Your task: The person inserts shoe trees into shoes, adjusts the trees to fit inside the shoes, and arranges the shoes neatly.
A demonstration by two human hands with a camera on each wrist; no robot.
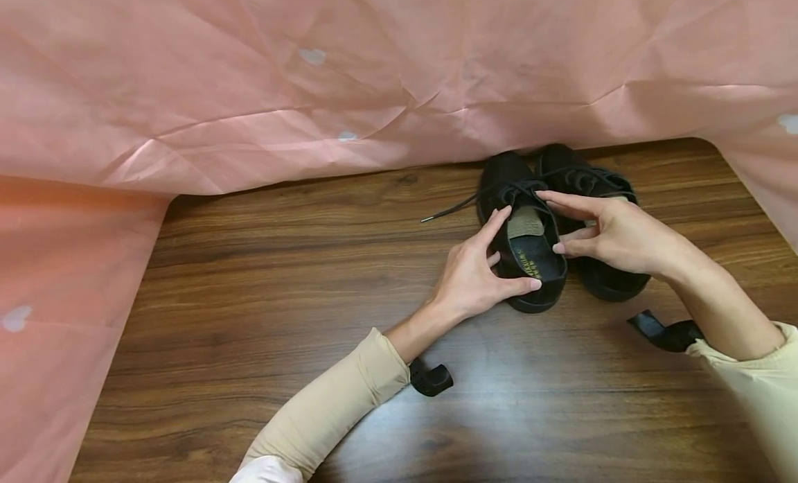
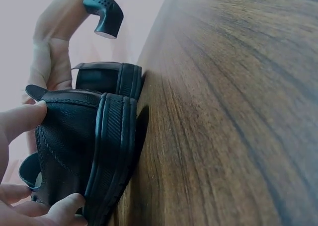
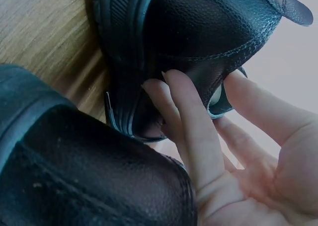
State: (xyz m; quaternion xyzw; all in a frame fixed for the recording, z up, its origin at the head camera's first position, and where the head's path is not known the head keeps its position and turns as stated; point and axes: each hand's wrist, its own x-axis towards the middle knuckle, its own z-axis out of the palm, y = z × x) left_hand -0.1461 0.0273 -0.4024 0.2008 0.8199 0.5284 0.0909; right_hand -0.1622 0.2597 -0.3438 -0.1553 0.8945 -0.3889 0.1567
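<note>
A black leather lace-up shoe (image 1: 531, 253) stands on the wooden floor, its toe by the pink cloth and its opening facing up. My left hand (image 1: 464, 278) holds it from the left, thumb at the heel rim and index finger near the laces. From the other side my right hand (image 1: 623, 233) grips the collar, thumb at the rim and lower fingers against the outer side (image 3: 194, 112). A loose lace (image 1: 458, 209) trails out to the left. The matching shoe (image 1: 614, 278) sits close on the right, partly under my right hand.
Pink cloth (image 1: 374, 88) with pale hearts hangs along the back and both sides of the wooden floor (image 1: 280, 282). A curved black strap end sticks out by the left wrist (image 1: 433, 379), another by the right sleeve (image 1: 663, 332).
</note>
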